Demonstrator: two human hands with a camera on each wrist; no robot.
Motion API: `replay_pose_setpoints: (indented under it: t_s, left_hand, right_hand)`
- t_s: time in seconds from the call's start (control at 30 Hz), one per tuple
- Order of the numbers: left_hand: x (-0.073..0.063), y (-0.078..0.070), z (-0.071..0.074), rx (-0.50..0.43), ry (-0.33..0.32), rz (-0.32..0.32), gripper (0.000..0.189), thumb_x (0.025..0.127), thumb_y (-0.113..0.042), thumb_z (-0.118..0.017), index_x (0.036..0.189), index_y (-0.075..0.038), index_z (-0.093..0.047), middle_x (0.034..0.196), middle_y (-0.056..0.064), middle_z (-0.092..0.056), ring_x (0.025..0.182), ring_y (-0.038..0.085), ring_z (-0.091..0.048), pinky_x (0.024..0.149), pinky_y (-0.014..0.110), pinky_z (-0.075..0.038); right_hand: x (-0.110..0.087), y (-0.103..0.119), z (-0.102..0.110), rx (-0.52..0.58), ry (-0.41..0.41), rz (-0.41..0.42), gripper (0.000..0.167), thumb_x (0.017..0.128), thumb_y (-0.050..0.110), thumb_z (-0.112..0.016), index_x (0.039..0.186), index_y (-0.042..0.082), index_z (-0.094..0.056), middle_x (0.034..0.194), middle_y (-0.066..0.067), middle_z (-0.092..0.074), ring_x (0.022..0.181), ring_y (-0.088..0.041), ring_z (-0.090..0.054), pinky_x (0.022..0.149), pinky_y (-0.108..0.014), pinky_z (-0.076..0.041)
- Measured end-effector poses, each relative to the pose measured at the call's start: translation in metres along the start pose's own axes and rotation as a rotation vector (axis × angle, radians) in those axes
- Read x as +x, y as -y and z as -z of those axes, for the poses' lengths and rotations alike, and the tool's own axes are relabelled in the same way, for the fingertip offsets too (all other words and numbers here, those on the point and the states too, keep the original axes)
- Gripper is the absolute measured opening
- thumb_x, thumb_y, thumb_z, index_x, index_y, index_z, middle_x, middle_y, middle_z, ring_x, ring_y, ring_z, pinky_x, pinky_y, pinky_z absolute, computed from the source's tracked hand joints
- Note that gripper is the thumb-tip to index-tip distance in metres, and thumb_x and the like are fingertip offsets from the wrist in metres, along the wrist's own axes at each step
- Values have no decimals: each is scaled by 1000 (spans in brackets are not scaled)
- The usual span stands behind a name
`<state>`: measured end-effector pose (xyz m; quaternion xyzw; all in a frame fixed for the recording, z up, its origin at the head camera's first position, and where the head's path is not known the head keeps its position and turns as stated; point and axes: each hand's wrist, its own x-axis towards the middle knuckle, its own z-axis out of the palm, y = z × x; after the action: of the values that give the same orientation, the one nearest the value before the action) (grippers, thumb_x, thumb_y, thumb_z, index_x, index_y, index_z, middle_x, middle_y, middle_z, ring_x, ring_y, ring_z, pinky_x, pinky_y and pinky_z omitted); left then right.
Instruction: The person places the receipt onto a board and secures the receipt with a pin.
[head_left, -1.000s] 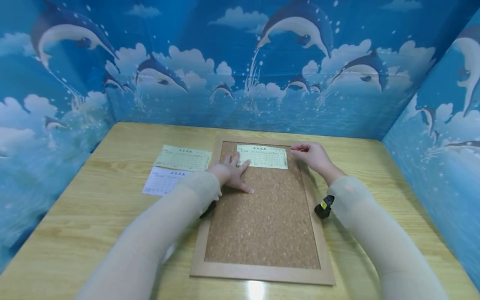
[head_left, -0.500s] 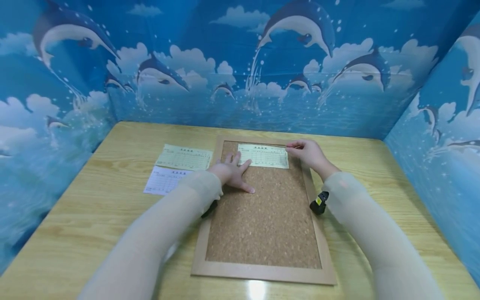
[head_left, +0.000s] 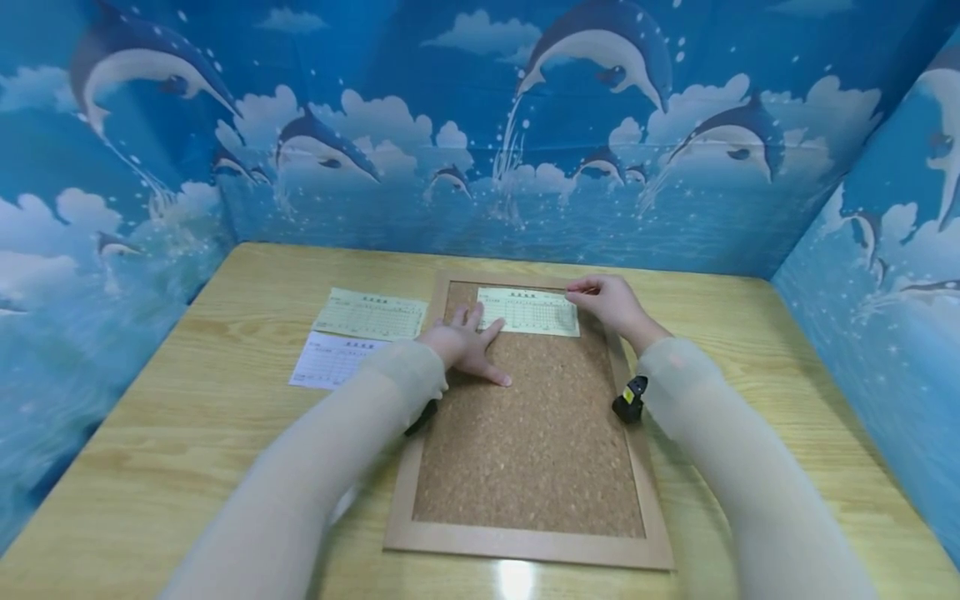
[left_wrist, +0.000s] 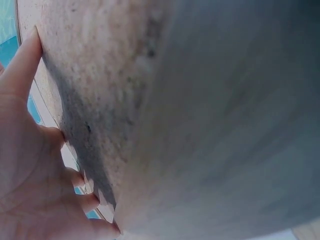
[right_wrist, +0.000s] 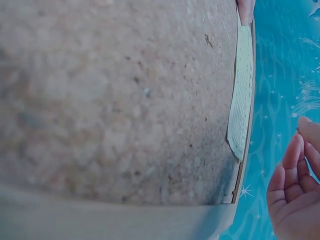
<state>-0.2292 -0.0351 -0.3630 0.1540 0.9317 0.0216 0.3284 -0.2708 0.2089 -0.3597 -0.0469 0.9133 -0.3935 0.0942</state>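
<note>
A light green printed paper slip (head_left: 536, 315) lies across the top of the cork board (head_left: 525, 433). My left hand (head_left: 467, 343) rests on the board with fingers spread, its fingertips on the slip's left end. In the left wrist view, the fingers (left_wrist: 22, 65) stretch out straight over the cork. My right hand (head_left: 609, 302) hovers at the slip's upper right corner, thumb and forefinger pinched together. Between those fingertips the right wrist view shows a tiny dark pin-like thing (right_wrist: 298, 130), mostly hidden by the fingers. The slip's near right corner (right_wrist: 237, 150) curls slightly.
Left of the board, another green slip (head_left: 372, 314) overlaps a white slip (head_left: 330, 360) on the wooden table (head_left: 210, 375). A wooden frame (head_left: 525, 546) borders the cork. Behind stands a blue dolphin-print backdrop (head_left: 420, 200), which also lines both sides.
My right hand has moved left, from beside the slip to its upper right corner, fingers still pinched. My left hand holds its place on the board and slip.
</note>
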Motion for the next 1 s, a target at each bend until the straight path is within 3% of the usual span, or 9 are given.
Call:
replay_pose_setpoints:
  t_s: [1.0]
  left_hand:
    - [0, 0, 0, 10, 8, 15, 107, 71, -79, -49, 148, -35, 10, 152, 6, 25, 138, 29, 20, 109, 53, 0]
  right_hand:
    - [14, 15, -13, 28, 38, 23, 33, 94, 25, -58, 120, 6, -62, 115, -12, -59, 100, -26, -54, 83, -42, -46]
